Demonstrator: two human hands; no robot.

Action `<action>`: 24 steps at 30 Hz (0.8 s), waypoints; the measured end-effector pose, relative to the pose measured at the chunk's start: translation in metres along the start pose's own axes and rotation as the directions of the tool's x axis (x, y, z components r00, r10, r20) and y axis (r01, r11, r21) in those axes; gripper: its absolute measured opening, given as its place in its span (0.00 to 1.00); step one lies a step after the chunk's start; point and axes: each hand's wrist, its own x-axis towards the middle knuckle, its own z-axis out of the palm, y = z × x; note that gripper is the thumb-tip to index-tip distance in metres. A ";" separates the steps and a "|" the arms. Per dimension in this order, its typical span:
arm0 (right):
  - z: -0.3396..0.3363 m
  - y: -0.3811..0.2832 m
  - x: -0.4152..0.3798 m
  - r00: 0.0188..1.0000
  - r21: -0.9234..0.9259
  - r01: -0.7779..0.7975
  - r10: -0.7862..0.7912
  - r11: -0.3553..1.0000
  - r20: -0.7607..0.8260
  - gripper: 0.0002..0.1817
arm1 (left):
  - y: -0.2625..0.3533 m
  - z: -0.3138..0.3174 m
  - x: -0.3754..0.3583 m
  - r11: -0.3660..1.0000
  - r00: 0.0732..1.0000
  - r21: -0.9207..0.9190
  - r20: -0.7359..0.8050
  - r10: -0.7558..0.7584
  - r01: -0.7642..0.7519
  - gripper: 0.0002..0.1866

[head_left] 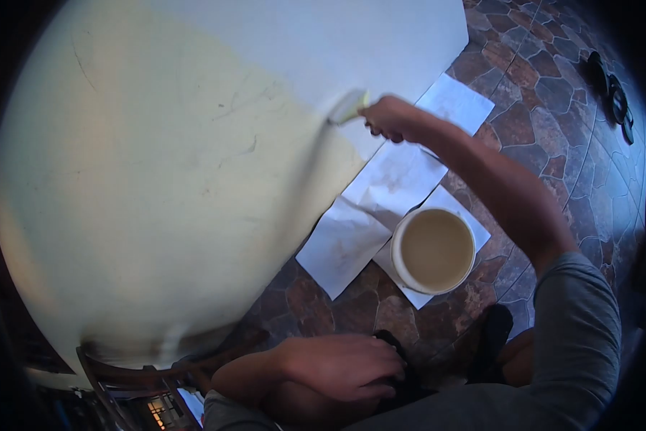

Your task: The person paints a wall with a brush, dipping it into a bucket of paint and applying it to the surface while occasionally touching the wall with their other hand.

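My right hand (388,117) is closed around a wide, pale brush (347,108), whose far edge meets the wall (215,165). The wall is bluish white around and above the brush and yellowish to the left, with a few dark scuffs. My left hand (341,366) lies over my knee, its fingers loosely stretched and holding nothing. Below my right forearm stands a round white bucket (402,267) containing beige-brown liquid. White paper sheets (395,179) lie along the foot of the wall, partly under the bucket.
Brown and grey stone-patterned tiles (517,108) cover the floor. Dark sandals (616,100) lie at the upper right. A dark wooden piece of furniture (132,377) stands at the lower left, close to the wall. My dark-clad foot (497,327) is near the bucket.
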 end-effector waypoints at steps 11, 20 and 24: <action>-0.004 -0.114 -0.072 0.727 0.072 0.683 -0.668 0.727 -0.157 0.28 | 0.009 -0.018 0.002 0.996 0.995 -0.029 0.060 -0.084 0.086 0.19; 0.016 0.099 0.016 1.000 -0.023 -0.028 0.028 0.999 -0.004 0.28 | 0.000 -0.003 -0.004 0.999 0.999 -0.043 0.034 -0.024 0.026 0.18; 0.012 0.128 0.030 0.941 0.005 -0.332 0.331 0.943 0.073 0.24 | -0.002 0.005 -0.001 1.000 1.000 -0.007 0.029 0.000 0.000 0.17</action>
